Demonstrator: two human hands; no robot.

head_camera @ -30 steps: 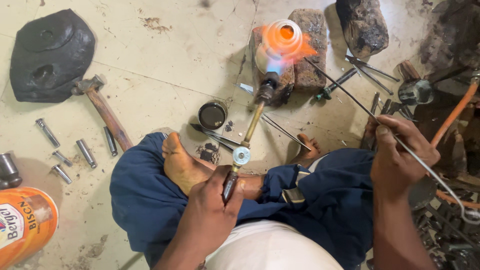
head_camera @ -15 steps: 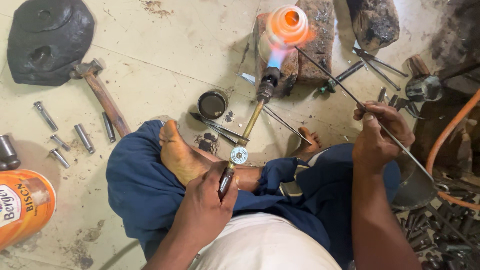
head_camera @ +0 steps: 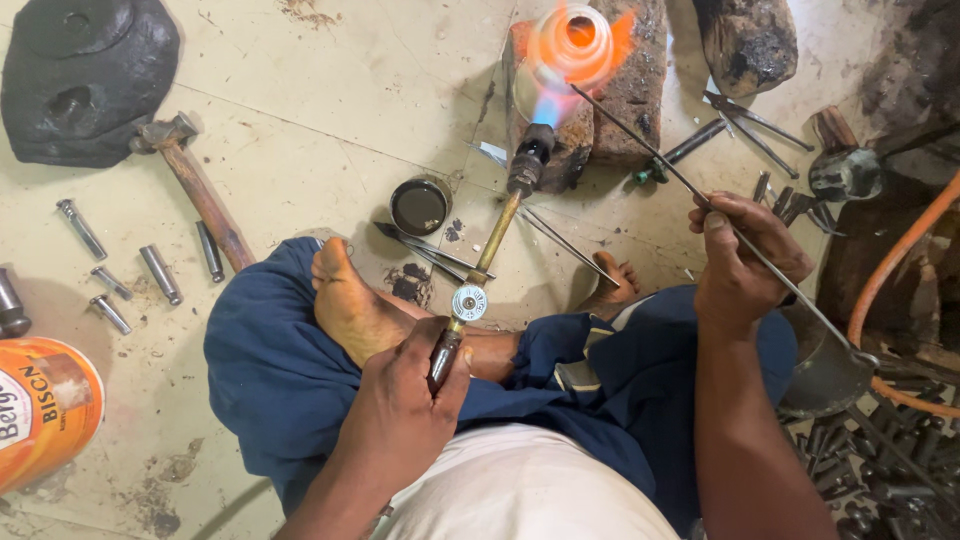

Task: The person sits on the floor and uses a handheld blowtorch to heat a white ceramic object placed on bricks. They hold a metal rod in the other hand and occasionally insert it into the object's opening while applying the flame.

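Since a moment ago, right hand (head_camera: pixel 745 262) (gripping a thin metal rod (head_camera: pixel 640 145)) has lifted slightly. Left hand (head_camera: pixel 405 410) clasps the torch (head_camera: pixel 495 235), flame on a glowing workpiece (head_camera: pixel 575 40) atop bricks (head_camera: pixel 625 90).

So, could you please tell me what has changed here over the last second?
The right hand has drawn in toward the body, and the thin rod it holds now reaches with its tip at the glowing workpiece in the flame. Nothing was picked up or released. The left hand still grips the torch, aimed as before; the hammer and bolts lie unmoved.
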